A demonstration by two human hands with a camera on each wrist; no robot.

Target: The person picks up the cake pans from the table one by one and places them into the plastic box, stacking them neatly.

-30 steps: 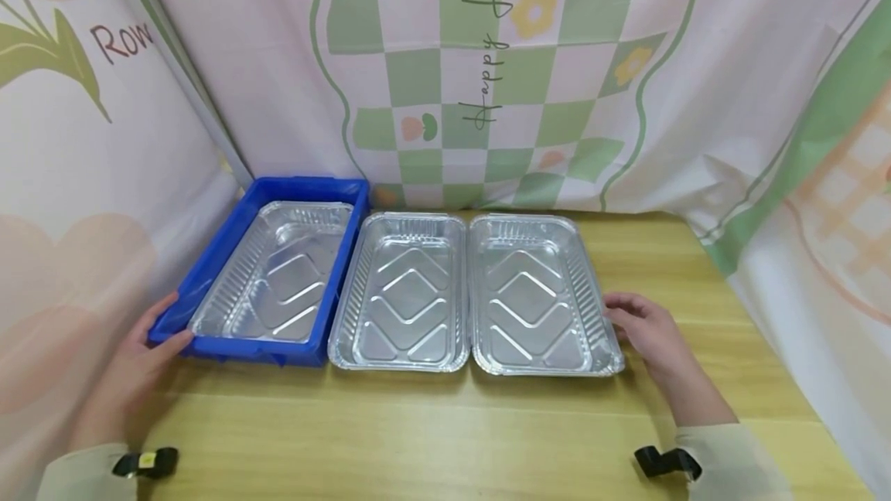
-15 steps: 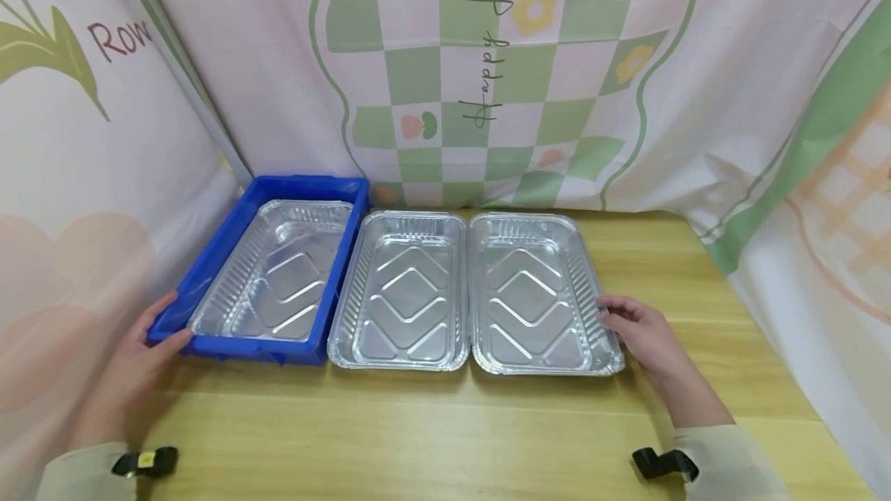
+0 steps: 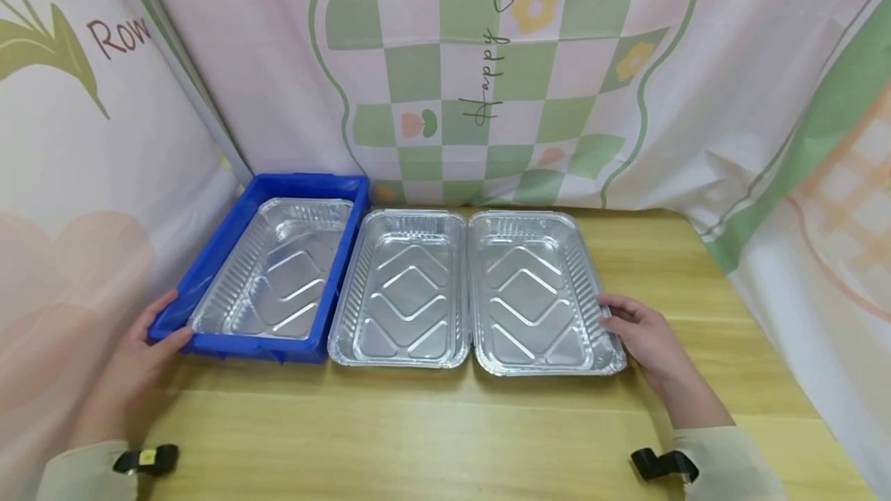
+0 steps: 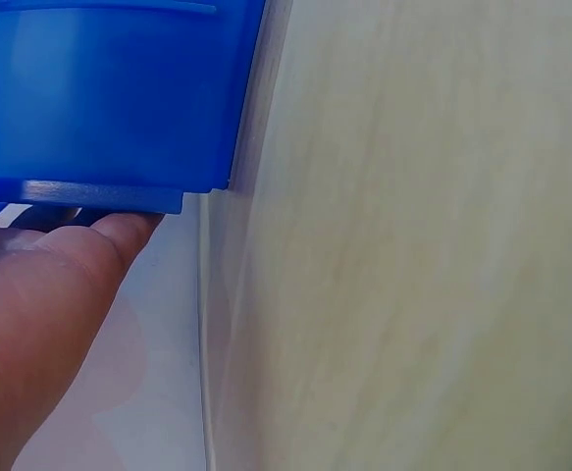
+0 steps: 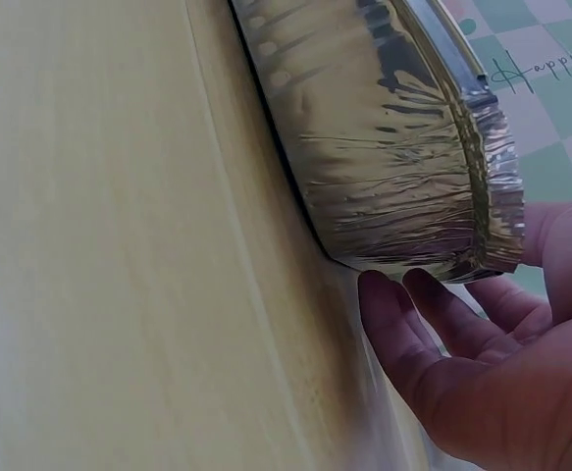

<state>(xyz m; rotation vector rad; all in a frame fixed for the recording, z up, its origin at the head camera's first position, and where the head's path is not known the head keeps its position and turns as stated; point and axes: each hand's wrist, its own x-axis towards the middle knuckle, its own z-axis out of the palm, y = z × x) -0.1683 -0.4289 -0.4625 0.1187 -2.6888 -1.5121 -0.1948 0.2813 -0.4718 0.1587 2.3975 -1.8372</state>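
"Row" [image 3: 118, 37] on L cloth [image 3: 63, 153], L edge of worktop [image 3: 418, 431]; "Happy" [image 3: 482, 77] + cut-off bit, sideways, bk cloth [image 3: 230, 37], far edge.

Right hand [image 5: 501, 368] with fingertips against a crinkled foil tray [image 5: 393, 147], thumb at its rim, wood-grain desk [image 5: 99, 245], green-checked cloth [image 5: 552, 108] lettered "Happy"

- Bin [image 3: 257, 346]: plain deep blue.
- Trays [image 3: 409, 304], one in the bin, two right of it: silver, with diamond and chevron ridges.
- Table [image 3: 390, 435] under the bin: yellow-tan wood grain.
- Back cloth [image 3: 466, 72], behind the bin: green-and-white checks, yellow flowers, dark script.
- Left cloth [image 3: 63, 153], left of the bin: white, peach hearts, green leaves.
- Right cloth [image 3: 828, 192], well right of the bin: orange-and-white checks, green band.
- My sleeves [image 3: 731, 466], on my side of the bin: pale beige.
- My straps [image 3: 664, 465]: black.
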